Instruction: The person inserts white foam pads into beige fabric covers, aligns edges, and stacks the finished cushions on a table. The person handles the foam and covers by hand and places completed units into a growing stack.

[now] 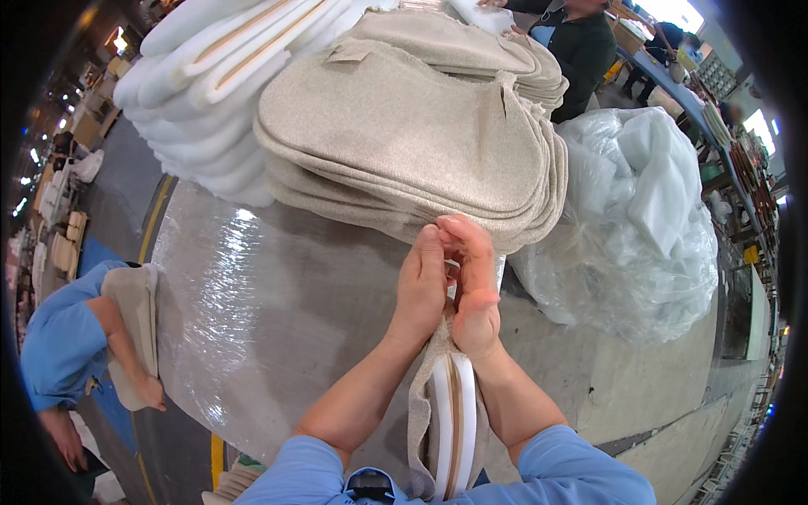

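Note:
My left hand (423,273) and my right hand (475,282) face each other, palms inward and fingers curved together, at the far end of a beige fabric cover (418,412). The cover narrows up between my palms; most of what the fingers press on is hidden. Toward my body the cover gapes open between my forearms. Inside it a white padding (465,404) lies on both sides of a thin tan board (455,421), standing on edge. Just beyond my fingertips is a stack of beige fabric covers (387,135) with rounded corners.
White foam-wrapped pieces (194,135) are piled at the far left on a plastic-wrapped table (227,311). A big clear plastic bag (631,219) of white padding stands right. A blue-sleeved person (71,328) at left carries a beige padded piece (133,328). A dark-clothed person (581,50) stands beyond the stacks.

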A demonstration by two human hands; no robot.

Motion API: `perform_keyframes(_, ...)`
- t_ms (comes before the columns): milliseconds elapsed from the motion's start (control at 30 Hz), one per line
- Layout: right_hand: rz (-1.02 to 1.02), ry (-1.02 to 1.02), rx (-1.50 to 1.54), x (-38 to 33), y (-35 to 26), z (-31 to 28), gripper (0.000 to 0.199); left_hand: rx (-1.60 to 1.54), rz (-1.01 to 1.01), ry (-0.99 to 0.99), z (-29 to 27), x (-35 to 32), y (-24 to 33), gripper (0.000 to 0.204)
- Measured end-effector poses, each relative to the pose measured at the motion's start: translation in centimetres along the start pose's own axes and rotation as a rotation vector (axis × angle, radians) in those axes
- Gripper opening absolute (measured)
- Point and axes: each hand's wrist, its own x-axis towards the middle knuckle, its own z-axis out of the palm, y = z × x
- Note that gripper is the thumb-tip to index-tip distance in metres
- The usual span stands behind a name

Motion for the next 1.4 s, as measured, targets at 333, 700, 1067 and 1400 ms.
perform_keyframes(333, 0.055, 0.008, 0.041, -2.6, 1.6, -1.4, 0.098, -0.348, -0.118, 0.169, -2.0, -3.7, -0.6, 0.06)
perform_keyframes(700, 0.158, -0.156, -0.058, -5.1, -3.2, -4.5, 0.05, 0.191, 0.142, -0.207, -2.8, -11.6, 1.0, 0.075)
perform_keyframes(1067, -0.01, 0.019, -0.164, -6.8, -2.0, -3.1, 0.006, 0.63, 0.552, 0.121, -1.2, -11.9, 0.3, 0.025)
perform_keyframes(1400, 0.01, -0.221, -0.302, -5.5, -4.2, -4.1, 0.016, 0.64, 0.657, 0.126, -2.4, -13.9, 1.2, 0.019)
